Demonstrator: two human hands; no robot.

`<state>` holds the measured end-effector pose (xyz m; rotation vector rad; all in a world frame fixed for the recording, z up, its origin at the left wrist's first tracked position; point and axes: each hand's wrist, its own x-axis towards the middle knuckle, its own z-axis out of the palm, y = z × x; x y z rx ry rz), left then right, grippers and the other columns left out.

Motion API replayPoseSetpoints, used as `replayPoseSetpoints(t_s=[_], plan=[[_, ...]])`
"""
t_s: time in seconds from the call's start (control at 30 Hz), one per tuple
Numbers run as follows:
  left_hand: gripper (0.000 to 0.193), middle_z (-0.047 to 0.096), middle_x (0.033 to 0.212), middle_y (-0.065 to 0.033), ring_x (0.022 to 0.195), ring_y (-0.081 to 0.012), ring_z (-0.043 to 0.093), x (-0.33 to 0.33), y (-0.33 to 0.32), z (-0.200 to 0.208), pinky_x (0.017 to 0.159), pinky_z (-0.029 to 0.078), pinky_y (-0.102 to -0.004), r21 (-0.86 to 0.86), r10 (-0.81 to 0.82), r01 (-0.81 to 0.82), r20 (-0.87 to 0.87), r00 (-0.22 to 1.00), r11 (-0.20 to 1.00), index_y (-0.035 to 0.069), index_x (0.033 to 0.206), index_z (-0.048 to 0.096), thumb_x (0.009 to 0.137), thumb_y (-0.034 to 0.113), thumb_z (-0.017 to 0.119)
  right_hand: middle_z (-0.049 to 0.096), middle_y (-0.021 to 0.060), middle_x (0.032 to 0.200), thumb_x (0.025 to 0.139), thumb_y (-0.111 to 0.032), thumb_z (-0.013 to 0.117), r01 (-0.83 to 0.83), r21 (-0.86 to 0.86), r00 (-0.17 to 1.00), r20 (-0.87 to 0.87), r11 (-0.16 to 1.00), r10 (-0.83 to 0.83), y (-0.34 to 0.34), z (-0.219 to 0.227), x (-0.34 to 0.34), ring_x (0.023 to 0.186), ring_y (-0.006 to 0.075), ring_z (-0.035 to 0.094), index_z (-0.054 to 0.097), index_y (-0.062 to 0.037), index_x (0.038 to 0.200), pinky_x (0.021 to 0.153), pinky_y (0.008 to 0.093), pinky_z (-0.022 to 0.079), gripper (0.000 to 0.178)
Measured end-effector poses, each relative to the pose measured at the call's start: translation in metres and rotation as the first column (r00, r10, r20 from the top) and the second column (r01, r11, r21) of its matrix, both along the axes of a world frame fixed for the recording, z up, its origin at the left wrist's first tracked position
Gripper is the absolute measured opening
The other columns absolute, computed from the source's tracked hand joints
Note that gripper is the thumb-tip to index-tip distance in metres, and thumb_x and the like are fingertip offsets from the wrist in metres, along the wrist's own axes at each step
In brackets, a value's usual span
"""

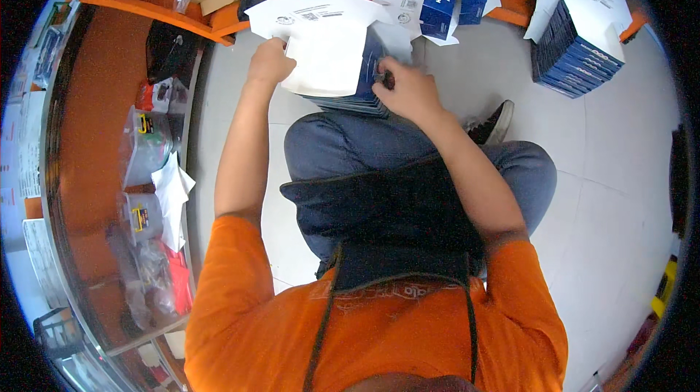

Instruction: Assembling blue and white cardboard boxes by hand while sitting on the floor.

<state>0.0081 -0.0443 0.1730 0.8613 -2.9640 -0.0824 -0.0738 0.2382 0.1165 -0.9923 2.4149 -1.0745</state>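
A stack of flat navy-blue and white carton blanks (343, 104) stands on the floor in front of my crossed legs. The top carton (328, 64) shows a plain white panel, with a printed white flap spread out on its far side. At that carton's left edge, my left hand (271, 62) is closed, its fingers curled against the border. My right hand (410, 91) pinches the blue side of the same carton between thumb and forefinger. Something dark shows between those fingers, too small to make out.
Another stack of blue cartons (576, 56) stands on the floor at the far right. Two folded blue cartons (452, 2) lie on the orange shelf (503, 14) ahead. Plastic tubs and bags (146, 148) line the shelving on my left. A shoe (492, 126) is beyond my right forearm.
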Motion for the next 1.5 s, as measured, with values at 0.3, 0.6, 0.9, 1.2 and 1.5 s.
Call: replayPoseSetpoints(t_s=[0.3,0.6,0.9,1.2,1.5], plan=[[0.052,0.068,0.071,-0.0205,0.074,-0.0373,0.07,-0.016,0.152,0.03,0.071,0.056,-0.0412,0.111,-0.177,0.212,-0.261,0.949,0.971,-0.003,0.086,0.071,0.082,0.05,0.069,0.07,0.0185,0.096,0.08,-0.039,0.065,0.023,0.039,0.999,-0.05,0.999,-0.021,0.002,0.003,0.003,0.089,0.0387,0.067,0.061,-0.0141,0.115,0.078,0.0519,0.053,0.043],[0.027,0.067,0.096,-0.0282,0.094,-0.0412,0.066,-0.065,0.139,0.018,0.085,0.053,-0.046,0.053,-0.302,0.297,0.149,0.942,0.953,-0.004,0.094,0.068,0.079,0.018,0.069,0.071,0.0162,0.089,0.078,-0.04,0.066,0.046,-0.006,0.986,-0.161,0.999,-0.046,0.006,-0.004,0.001,0.084,0.0377,0.068,0.064,-0.0135,0.105,0.075,0.0525,0.053,0.038],[0.026,0.066,0.095,-0.0301,0.095,-0.0439,0.065,-0.074,0.141,0.004,0.086,0.053,-0.0474,0.009,-0.325,0.328,0.17,0.93,0.945,-0.005,0.092,0.068,0.078,0.017,0.065,0.071,0.0117,0.094,0.076,-0.041,0.067,0.116,0.071,0.986,-0.13,0.991,-0.106,0.005,-0.003,0.003,0.091,0.0339,0.068,0.063,-0.0172,0.108,0.083,0.059,0.046,0.04],[0.019,0.069,0.092,-0.0254,0.09,-0.0397,0.069,-0.079,0.153,0.003,0.079,0.056,-0.044,-0.033,-0.272,0.281,0.17,0.947,0.959,0.0,0.089,0.07,0.075,0.012,0.068,0.069,0.014,0.09,0.071,-0.027,0.076,0.082,-0.005,0.996,0.026,0.997,-0.082,0.0,-0.001,-0.006,0.088,0.0356,0.067,0.048,-0.0105,0.114,0.076,0.0509,0.051,0.054],[0.021,0.067,0.087,-0.0289,0.085,-0.0425,0.068,-0.074,0.161,-0.005,0.077,0.055,-0.0484,-0.014,-0.302,0.306,0.123,0.945,0.952,-0.004,0.086,0.069,0.081,0.015,0.06,0.066,0.0241,0.096,0.073,-0.022,0.076,0.119,-0.129,0.99,0.095,0.985,-0.107,-0.004,-0.013,0.001,0.091,0.0434,0.065,0.043,-0.0045,0.116,0.08,0.0521,0.051,0.057]])
